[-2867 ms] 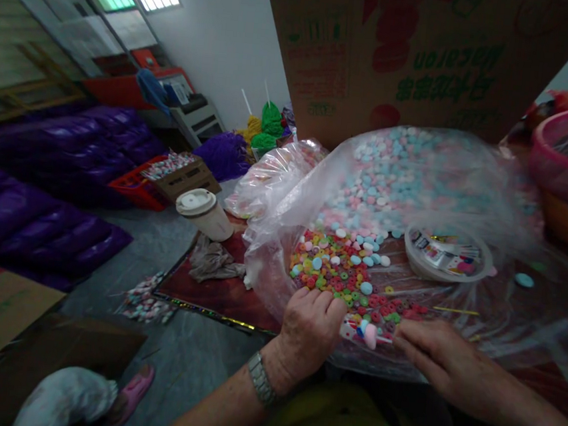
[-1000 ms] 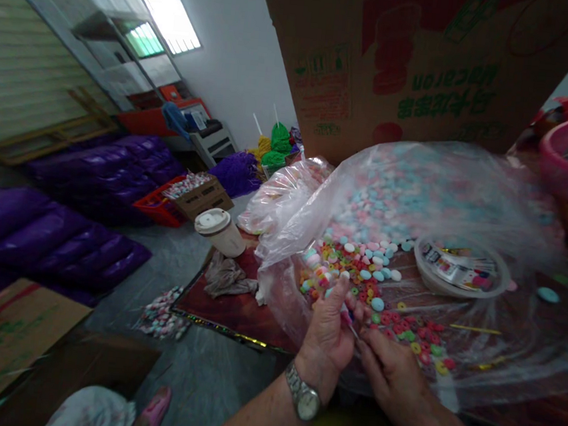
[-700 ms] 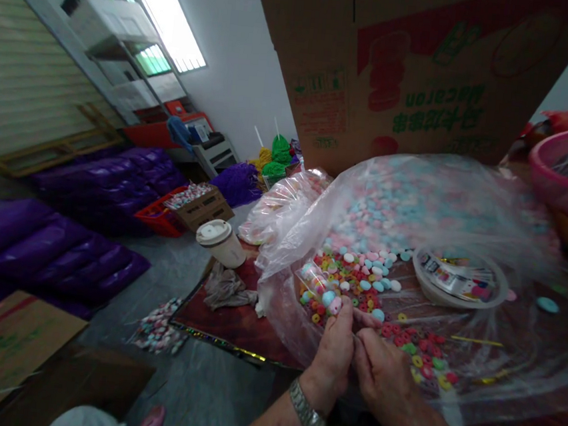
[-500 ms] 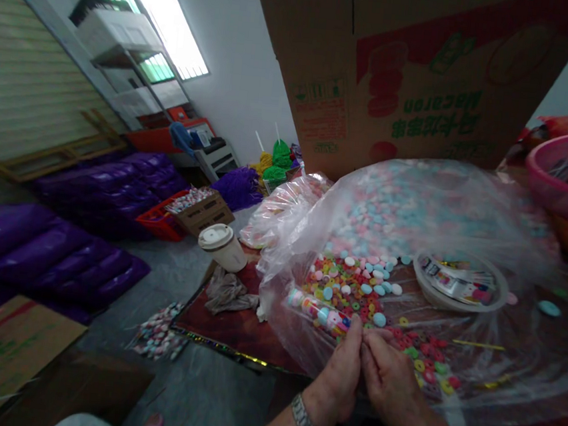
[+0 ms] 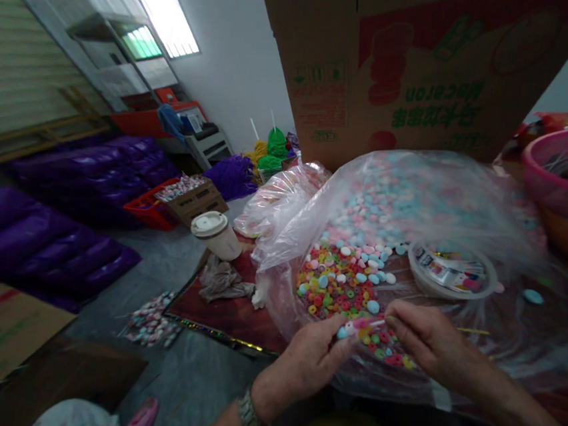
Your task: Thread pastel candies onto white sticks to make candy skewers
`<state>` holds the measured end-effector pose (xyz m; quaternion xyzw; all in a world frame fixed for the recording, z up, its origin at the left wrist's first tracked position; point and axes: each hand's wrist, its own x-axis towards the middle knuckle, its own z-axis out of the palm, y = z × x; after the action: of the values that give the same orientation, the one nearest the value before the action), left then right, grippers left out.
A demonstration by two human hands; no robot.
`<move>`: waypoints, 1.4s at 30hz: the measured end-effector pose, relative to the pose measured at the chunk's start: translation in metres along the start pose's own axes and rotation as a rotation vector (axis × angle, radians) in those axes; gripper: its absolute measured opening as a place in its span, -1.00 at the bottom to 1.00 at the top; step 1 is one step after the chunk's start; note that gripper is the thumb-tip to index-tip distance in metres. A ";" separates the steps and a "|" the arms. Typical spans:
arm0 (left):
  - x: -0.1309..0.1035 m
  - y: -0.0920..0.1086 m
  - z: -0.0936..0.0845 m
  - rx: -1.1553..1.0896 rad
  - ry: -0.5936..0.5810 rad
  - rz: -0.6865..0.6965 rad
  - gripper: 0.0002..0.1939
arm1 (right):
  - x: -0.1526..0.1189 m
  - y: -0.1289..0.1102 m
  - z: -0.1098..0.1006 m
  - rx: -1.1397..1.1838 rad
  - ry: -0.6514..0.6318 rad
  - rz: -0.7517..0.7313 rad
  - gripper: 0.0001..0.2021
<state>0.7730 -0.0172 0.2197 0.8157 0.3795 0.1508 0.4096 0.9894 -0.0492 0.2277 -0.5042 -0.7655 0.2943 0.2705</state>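
My left hand, a watch on its wrist, is closed around a slim clear candy packet. Blue, white and pink pieces show through it, and its far part lies hidden in the palm. The packet's narrow, whitish end reaches the fingertips of my right hand, which are pinched together there. Below both hands, ring-shaped and round candies lie loose on a clear plastic sheet. A round plastic tub with printed labels in it stands beyond my right hand.
A large clear bag of pastel candies rests against a tall cardboard box. A lidded cup and a crumpled cloth sit at the table's left. The pink basin is far right. Purple bags cover the floor at left.
The hands, earlier together at the packet's end, have moved apart. The packet has turned: its filled part is now in my left hand and its narrow end points right, towards my right hand.
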 end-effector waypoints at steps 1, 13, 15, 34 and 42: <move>0.001 0.002 0.008 -0.116 0.019 -0.043 -0.67 | 0.002 0.001 0.000 0.019 0.017 0.001 -0.69; 0.012 -0.004 0.041 -0.536 0.068 -0.245 -0.78 | 0.001 0.016 0.055 0.538 0.165 0.230 -0.72; 0.012 -0.003 0.041 -0.534 0.020 -0.281 -0.76 | -0.002 0.015 0.060 0.456 0.224 0.212 -0.73; 0.017 -0.003 0.033 -0.668 -0.097 -0.416 -0.70 | -0.001 0.013 0.043 -0.067 0.355 -0.202 -0.77; 0.021 -0.010 0.025 -0.349 -0.352 -0.163 -0.78 | 0.004 0.025 0.029 -0.605 -0.239 -0.545 -0.74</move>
<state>0.7957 -0.0110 0.1949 0.7131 0.3352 0.0361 0.6147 0.9826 -0.0432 0.1901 -0.3025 -0.9486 0.0307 0.0876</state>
